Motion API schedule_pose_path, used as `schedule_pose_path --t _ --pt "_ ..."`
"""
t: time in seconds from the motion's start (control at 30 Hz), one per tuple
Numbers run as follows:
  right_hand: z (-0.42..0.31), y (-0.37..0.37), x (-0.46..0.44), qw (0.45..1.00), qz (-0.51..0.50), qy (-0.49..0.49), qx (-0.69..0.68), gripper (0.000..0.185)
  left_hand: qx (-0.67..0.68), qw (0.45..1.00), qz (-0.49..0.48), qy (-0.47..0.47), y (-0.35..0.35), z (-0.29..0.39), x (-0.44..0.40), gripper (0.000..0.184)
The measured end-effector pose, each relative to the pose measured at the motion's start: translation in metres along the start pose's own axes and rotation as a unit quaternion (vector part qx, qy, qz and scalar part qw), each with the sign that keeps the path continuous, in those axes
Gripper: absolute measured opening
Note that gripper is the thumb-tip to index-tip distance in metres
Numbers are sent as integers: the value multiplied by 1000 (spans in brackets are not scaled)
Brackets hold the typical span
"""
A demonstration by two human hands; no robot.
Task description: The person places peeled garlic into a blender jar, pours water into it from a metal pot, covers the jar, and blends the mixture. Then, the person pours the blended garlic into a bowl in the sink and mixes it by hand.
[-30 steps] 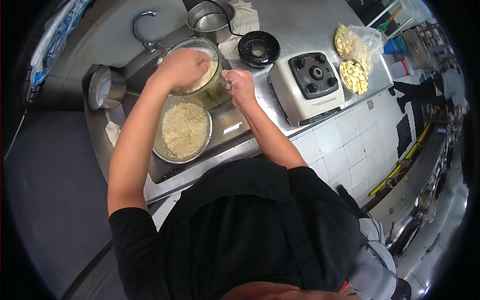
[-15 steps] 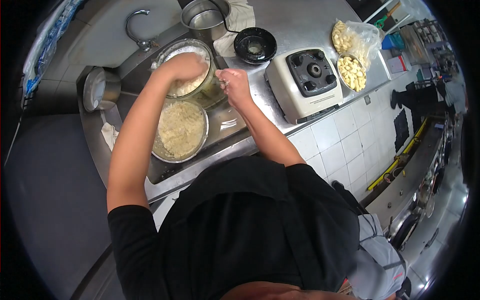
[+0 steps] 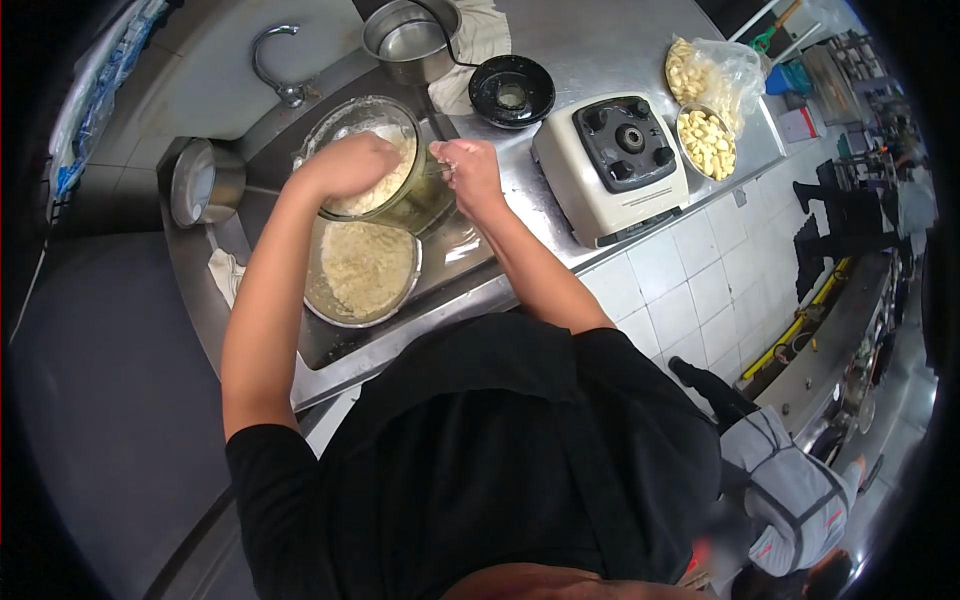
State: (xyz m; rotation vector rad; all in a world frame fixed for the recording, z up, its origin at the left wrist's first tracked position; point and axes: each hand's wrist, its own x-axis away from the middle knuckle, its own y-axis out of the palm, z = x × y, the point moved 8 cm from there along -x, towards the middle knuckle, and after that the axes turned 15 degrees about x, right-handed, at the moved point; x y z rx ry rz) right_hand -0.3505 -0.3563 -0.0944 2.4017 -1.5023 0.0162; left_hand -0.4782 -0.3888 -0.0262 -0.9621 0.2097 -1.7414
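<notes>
My right hand (image 3: 468, 172) is closed round the handle of a clear blender jar (image 3: 430, 200), which is tilted over the sink. At the jar's mouth is my left hand (image 3: 362, 163), its fingertips hidden in pale grated mash (image 3: 385, 190) inside. Just below the jar, a round metal bowl (image 3: 411, 290) holds more of the pale mash (image 3: 362, 265); the jar's rim overlaps its upper edge. To the right stands the white blender base (image 3: 610, 170) with no jar on it. The black lid (image 3: 511, 92) lies between base and jar.
A metal pot (image 3: 412, 45) and cloth (image 3: 485, 40) are behind the jar. Another pot (image 3: 215, 182) stands at the sink's left by the faucet (image 3: 290, 90). Peeled pale pieces fill a bowl (image 3: 706, 143) beside a plastic bag (image 3: 735, 85). A person (image 3: 790, 490) is at lower right.
The jar has tipped further towards the bowl, and my left hand has shifted down and left with it. The person at lower right has moved further into view; a distant person's legs have moved.
</notes>
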Motion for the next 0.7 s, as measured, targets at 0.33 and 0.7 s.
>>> schedule_pose_path --t 0.33,0.7 --pt "-5 8 4 998 -60 -13 1 26 -89 977 139 134 -8 18 16 30" --pt "-3 4 8 999 -40 -1 11 25 29 992 -83 -88 9 1 -4 29"
